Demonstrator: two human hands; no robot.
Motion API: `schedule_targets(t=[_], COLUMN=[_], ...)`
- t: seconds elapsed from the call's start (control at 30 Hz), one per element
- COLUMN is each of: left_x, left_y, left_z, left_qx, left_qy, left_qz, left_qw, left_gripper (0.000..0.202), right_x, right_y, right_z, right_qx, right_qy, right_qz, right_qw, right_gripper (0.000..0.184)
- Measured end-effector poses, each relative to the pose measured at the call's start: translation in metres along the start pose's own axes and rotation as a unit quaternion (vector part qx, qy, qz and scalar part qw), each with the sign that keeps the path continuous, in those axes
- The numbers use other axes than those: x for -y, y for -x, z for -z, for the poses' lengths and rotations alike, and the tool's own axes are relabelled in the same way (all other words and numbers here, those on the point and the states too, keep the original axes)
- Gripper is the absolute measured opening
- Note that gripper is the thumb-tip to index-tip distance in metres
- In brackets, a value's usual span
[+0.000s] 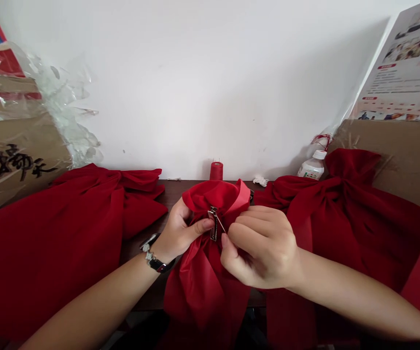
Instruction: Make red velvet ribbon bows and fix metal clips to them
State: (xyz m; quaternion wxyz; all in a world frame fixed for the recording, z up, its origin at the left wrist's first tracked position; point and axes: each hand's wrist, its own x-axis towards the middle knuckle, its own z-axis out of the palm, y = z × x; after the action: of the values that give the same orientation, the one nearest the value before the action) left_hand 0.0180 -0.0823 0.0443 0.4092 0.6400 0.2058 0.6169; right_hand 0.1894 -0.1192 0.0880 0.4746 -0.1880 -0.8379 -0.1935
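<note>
A gathered red fabric bow (210, 272) lies in front of me on the dark table (171, 189). My left hand (181, 228), with a watch on its wrist, grips the pinched middle of the bow, its thumb pressed beside a small metal clip (213, 223). My right hand (261, 243) is closed in a pinch just right of the clip, thumb and forefinger drawing a thin thread or needle from it; what it pinches is too small to name surely.
Finished red bows lie at left (67, 223) and right (344, 214). A red thread spool (216, 171) stands by the white wall. A small plastic bottle (312, 167), cardboard boxes (16, 141) and a leaning poster (407, 73) flank the table.
</note>
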Motion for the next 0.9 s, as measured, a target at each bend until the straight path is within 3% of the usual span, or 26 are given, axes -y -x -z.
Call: schedule_targets(t=[0.57,0.77,0.9], left_x=[-0.0003,-0.0034,-0.0037], left_y=[0.0001,-0.0002,0.0033], left_z=[-0.0002,-0.0032,-0.0052], left_qx=[-0.033,-0.018,-0.021], left_qy=[0.009,-0.04,-0.092], left_qz=[0.017,-0.008,-0.011], left_qw=[0.999,0.999,0.996], left_gripper=[0.041,0.033,0.039], right_x=[-0.0006,0.0014,0.0009], right_y=[0.0009,0.0001,0.0005], right_z=[-0.0004,-0.0023,-0.0032], right_qx=[0.0,-0.009,0.01], right_qy=[-0.007,-0.079,-0.139], right_qz=[0.022,0.011,-0.006], right_qw=[1.0,0.997,0.99], right_gripper=[0.031,0.032,0.034])
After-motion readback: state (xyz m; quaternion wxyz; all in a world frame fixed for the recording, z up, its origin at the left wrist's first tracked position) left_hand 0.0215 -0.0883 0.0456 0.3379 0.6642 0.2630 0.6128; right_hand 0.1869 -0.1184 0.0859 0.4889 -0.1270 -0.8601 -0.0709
